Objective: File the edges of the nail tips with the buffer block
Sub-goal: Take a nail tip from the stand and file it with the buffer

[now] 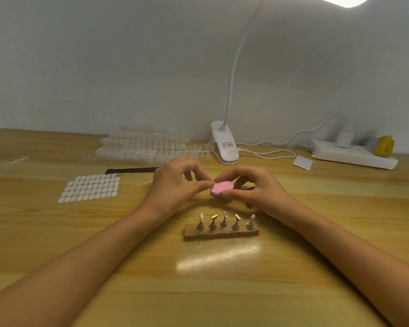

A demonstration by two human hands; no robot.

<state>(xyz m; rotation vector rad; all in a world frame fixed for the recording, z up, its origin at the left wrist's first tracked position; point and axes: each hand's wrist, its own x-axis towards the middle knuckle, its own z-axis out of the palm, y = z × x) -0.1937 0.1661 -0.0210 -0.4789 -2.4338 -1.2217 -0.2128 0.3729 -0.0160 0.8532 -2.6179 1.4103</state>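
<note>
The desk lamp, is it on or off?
On. The head of the desk lamp glows bright white at the top edge.

— Is anything pinched in the left hand (pixel 175 185)?

— Cannot tell. Its thumb and forefinger meet at the edge of the pink buffer block (pixel 222 188), and whatever may sit between them is too small to make out.

— And the block's far end?

— Covered by the fingers of the right hand (pixel 257 187). Its lower face is out of sight too.

— The lamp (pixel 232 74)?

— The top edge cuts off its head, and its label (pixel 227 145) is too small to read.

— Further back?

— The nail tip strips (pixel 147 145) blur together. The yellow object (pixel 384 145) is too blurred to name. The black strip (pixel 130 171) runs behind the left hand. Both forearms run out at the bottom corners.
</note>
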